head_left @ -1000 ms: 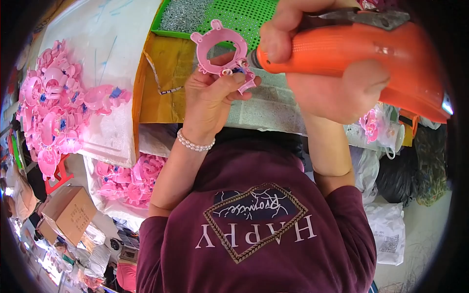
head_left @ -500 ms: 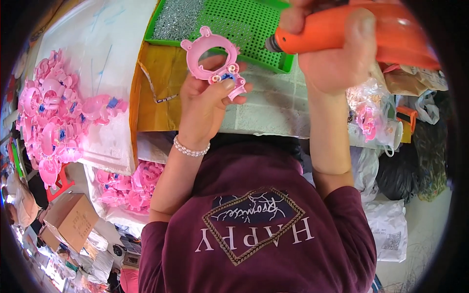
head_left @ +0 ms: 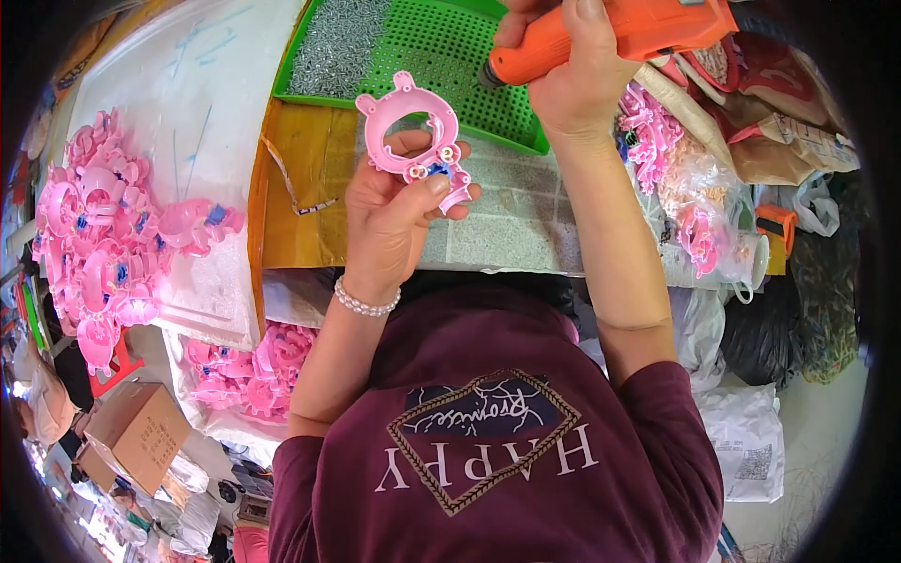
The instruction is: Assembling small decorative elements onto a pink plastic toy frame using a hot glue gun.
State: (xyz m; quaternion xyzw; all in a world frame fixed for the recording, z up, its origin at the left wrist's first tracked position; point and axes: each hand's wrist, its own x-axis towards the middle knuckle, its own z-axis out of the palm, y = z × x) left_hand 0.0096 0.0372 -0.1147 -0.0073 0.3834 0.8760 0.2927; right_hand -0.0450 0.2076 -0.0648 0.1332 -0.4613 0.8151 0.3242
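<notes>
My left hand (head_left: 383, 211) grips a pink plastic shell (head_left: 410, 100) by its narrow lower end. The shell has a round ring with two small ears, and a blue piece and two whitish rings sit near my thumb. My right hand (head_left: 584, 94) is wrapped round an orange power screwdriver (head_left: 648, 26), whose dark tip points left. That tip is over the green perforated tray (head_left: 441, 56), apart from the shell. Small metal screws (head_left: 336, 47) are heaped in the tray's left part.
Many pink shells (head_left: 99, 225) are piled on the white surface (head_left: 202, 300) at left, with more in a white-lined container (head_left: 253, 371) below. Plastic bags holding pink parts (head_left: 699, 235) lie at right beside a brown bag (head_left: 779, 150). A cardboard box (head_left: 141, 436) stands lower left.
My right hand and the screwdriver have moved left, further over the green tray. My left hand still holds the pink shell, slightly lower in view.
</notes>
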